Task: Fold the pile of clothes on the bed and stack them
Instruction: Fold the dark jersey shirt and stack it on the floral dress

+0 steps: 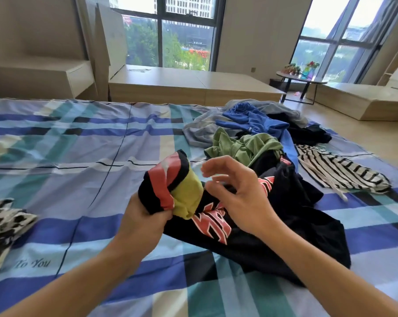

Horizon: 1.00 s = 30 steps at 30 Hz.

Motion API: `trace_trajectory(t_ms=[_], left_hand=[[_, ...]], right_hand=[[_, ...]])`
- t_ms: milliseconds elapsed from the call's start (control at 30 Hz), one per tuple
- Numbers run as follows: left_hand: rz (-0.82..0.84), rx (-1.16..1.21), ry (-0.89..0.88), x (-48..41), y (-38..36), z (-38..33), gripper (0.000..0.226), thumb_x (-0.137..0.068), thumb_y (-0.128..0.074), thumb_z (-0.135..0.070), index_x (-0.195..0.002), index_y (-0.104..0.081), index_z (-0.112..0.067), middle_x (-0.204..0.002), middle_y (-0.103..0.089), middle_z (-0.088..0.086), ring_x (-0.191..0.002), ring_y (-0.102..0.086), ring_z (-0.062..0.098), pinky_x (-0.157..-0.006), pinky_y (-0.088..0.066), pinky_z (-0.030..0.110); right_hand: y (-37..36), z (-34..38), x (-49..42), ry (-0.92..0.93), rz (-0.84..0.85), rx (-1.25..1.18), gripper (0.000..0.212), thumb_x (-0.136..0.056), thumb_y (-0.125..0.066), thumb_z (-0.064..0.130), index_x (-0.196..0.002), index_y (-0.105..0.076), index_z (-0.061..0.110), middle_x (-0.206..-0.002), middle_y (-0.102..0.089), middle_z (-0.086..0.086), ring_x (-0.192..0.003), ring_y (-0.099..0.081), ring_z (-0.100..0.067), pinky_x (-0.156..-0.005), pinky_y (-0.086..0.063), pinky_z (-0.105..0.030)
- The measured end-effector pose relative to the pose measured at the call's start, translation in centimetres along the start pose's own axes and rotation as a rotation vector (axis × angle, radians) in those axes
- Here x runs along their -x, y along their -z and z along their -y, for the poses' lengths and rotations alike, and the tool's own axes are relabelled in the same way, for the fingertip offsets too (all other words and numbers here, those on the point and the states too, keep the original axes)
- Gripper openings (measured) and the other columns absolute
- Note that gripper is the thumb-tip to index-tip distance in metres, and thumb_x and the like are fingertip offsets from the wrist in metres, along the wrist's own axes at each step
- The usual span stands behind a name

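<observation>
A black garment [262, 239] with red lettering and a red and yellow sleeve lies crumpled in front of me on the checked bed [79, 143]. My left hand [143, 223] grips the bunched sleeve end and lifts it off the sheet. My right hand [234, 193] hovers just right of that sleeve with fingers loosely curled, holding nothing. Behind them lies the unfolded pile: a green garment [239, 147], a blue one [257, 122], a grey one [202, 129], another black one [312, 133] and a black-and-white striped one [339, 170].
A black-and-white patterned garment [3, 225] lies at the bed's left edge. Beyond the bed stand a low wooden platform [182, 85] under the windows and a round side table [300, 80] at the right. Wooden floor [364, 133] runs along the bed's right side.
</observation>
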<state>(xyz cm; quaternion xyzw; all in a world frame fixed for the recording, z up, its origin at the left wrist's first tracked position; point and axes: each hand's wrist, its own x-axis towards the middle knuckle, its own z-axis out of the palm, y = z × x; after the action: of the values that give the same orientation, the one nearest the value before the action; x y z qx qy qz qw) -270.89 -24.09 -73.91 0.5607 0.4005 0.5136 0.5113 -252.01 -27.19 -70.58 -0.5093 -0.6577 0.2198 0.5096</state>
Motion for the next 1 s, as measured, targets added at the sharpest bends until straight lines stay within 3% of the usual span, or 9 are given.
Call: trace_trajectory(t_ms=[100,233,400,533,600,733,833,900,1000], left_hand=[[0.001,0.041,-0.019,-0.6,0.9,-0.9,0.019,-0.058,-0.058,0.005,-0.056,-0.064,-0.013,-0.054,-0.063,-0.002,-0.052,-0.059,0.005,-0.054,-0.051,0.017],[-0.123,0.155,0.041,-3.0,3.9,-1.1,0.041,-0.059,-0.062,0.003,-0.099,-0.069,-0.005,-0.082,-0.075,0.005,-0.08,-0.071,0.022,-0.073,-0.059,0.031],[-0.113,0.266,-0.077,-5.7,9.3,-3.7,0.047,-0.059,-0.072,-0.007,-0.106,-0.067,-0.009,-0.088,-0.075,-0.003,-0.081,-0.072,0.011,-0.077,-0.059,0.023],[-0.34,0.163,-0.041,-8.3,15.9,-2.7,0.039,-0.075,-0.062,-0.017,-0.109,-0.065,0.002,-0.095,-0.069,0.006,-0.081,-0.067,0.014,-0.092,-0.053,0.036],[-0.362,0.049,-0.068,-7.8,16.6,-1.8,0.009,-0.079,-0.062,-0.013,-0.086,-0.068,-0.011,-0.073,-0.07,-0.005,-0.064,-0.064,0.007,-0.073,-0.055,0.022],[-0.065,-0.564,0.111,-6.6,17.1,-0.1,0.039,-0.069,-0.067,-0.049,-0.049,-0.056,-0.017,-0.05,-0.058,0.011,-0.044,-0.05,0.019,-0.057,-0.041,0.032],[0.159,-1.416,0.419,-6.1,17.1,-0.2,0.054,-0.051,-0.059,-0.063,-0.085,-0.071,-0.023,-0.091,-0.074,0.004,-0.083,-0.066,0.019,-0.071,-0.046,0.031],[0.216,-1.776,0.268,-5.7,15.5,-0.2,0.085,-0.06,-0.064,-0.061,-0.137,-0.049,-0.03,-0.142,-0.053,0.003,-0.128,-0.049,0.023,-0.101,-0.04,0.038],[0.449,-1.386,-0.18,-5.0,11.9,0.2,0.099,-0.07,-0.068,-0.047,-0.156,-0.021,-0.032,-0.162,-0.024,-0.009,-0.15,-0.019,0.011,-0.122,-0.019,0.032]], right_hand=[[2.5,-2.9,-0.8,-0.091,0.089,0.315,0.062,-0.083,-0.066,0.004,-0.138,-0.052,0.028,-0.137,-0.057,0.015,-0.129,-0.05,-0.001,-0.109,-0.039,-0.025],[3.7,-6.1,-0.8,-0.292,0.361,0.535,0.088,-0.077,-0.07,0.013,-0.153,-0.031,0.034,-0.139,-0.057,0.002,-0.128,-0.053,-0.015,-0.11,-0.038,-0.028],[1.9,-5.0,-0.5,-0.298,0.543,0.43,0.038,-0.072,-0.073,0.036,-0.108,-0.066,0.025,-0.089,-0.071,0.0,-0.083,-0.068,-0.017,-0.081,-0.055,-0.047],[-0.6,-1.6,0.5,-0.274,0.799,0.197,0.031,-0.088,-0.067,0.051,-0.089,-0.064,0.021,-0.078,-0.059,-0.014,-0.068,-0.054,-0.021,-0.065,-0.045,-0.045],[-1.3,-0.6,0.6,-0.237,0.833,0.123,0.026,-0.097,-0.062,0.044,-0.08,-0.059,0.024,-0.071,-0.047,-0.002,-0.064,-0.044,-0.013,-0.063,-0.036,-0.035],[-1.7,-1.3,0.3,-0.158,0.607,0.265,0.019,-0.093,-0.069,0.031,-0.079,-0.063,0.021,-0.067,-0.054,-0.004,-0.058,-0.048,-0.014,-0.06,-0.041,-0.032],[-1.6,-1.5,0.3,-0.13,0.434,0.261,0.012,-0.087,-0.075,0.032,-0.079,-0.066,0.029,-0.073,-0.063,0.001,-0.071,-0.059,-0.018,-0.074,-0.049,-0.039],[-1.5,-0.9,0.2,-0.125,0.42,0.175,0.009,-0.086,-0.077,0.029,-0.081,-0.069,0.028,-0.075,-0.064,0.003,-0.075,-0.06,-0.016,-0.077,-0.049,-0.035],[-1.7,0.2,0.4,-0.147,0.488,0.001,0.004,-0.089,-0.074,0.018,-0.086,-0.071,0.019,-0.078,-0.064,-0.005,-0.074,-0.057,-0.016,-0.076,-0.044,-0.031]])
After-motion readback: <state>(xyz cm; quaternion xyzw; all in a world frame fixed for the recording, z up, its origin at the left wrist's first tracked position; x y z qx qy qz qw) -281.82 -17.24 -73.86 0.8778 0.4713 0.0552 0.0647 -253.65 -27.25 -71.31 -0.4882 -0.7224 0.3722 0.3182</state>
